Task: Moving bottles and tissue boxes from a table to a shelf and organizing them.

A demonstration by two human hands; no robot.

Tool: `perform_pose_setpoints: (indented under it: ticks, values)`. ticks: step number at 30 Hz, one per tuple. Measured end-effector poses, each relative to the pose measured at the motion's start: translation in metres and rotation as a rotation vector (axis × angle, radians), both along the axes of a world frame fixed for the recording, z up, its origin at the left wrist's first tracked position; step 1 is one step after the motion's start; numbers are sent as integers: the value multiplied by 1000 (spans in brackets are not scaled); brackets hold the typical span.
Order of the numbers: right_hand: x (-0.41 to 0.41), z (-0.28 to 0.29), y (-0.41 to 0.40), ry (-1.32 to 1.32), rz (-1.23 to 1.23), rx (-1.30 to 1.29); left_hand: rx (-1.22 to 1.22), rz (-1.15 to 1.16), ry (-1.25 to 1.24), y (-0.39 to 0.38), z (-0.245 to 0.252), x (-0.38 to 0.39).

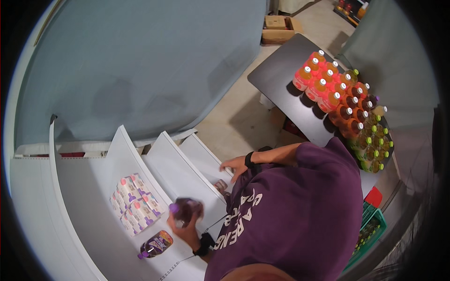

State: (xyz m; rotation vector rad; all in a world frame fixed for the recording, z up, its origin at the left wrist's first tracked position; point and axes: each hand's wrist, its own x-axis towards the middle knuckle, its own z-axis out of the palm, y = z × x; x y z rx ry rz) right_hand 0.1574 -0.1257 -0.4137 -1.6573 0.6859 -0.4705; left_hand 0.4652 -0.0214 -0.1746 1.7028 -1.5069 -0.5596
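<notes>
My left hand [184,232] grips a dark drink bottle with a purple cap [188,211], blurred and held over the white shelf unit [175,168]. Just below that hand, a similar purple-capped bottle [156,243] with a dark printed label lies on the shelf surface. Beyond it, a block of white cartons [137,203] with purple and pink print stands in rows near a shelf edge. My right hand [236,168], fingers apart, hangs by the front edge of a lower shelf; I see nothing in it. Close to it, a small brownish item [220,185] is partly hidden by my shirt.
To the right, a dark table [274,70] bears many bottles with pink labels [318,82], amber bottles [348,114] and green-capped bottles [374,147]. A green crate [381,224] holds more bottles. A cardboard box [277,36] sits on the floor. A grey-blue curtain [140,63] hangs beside the shelves.
</notes>
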Motion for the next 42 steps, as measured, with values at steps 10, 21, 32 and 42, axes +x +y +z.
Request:
perform_pose_setpoints:
  ticks: [10,21,32,42]
  values:
    - [-54,80,86,137,-765,-176,232,-1056,-13,-101,-79,-143]
    - [-109,21,239,415,-1437,92,552,-1477,10,-54,-199,-284]
    - [-258,-36,292,333,-1882,237,644,-1670,-107,-9,-247,-519]
    - [-327,-68,309,291,-1967,297,568,-1770,-279,9,-267,-609]
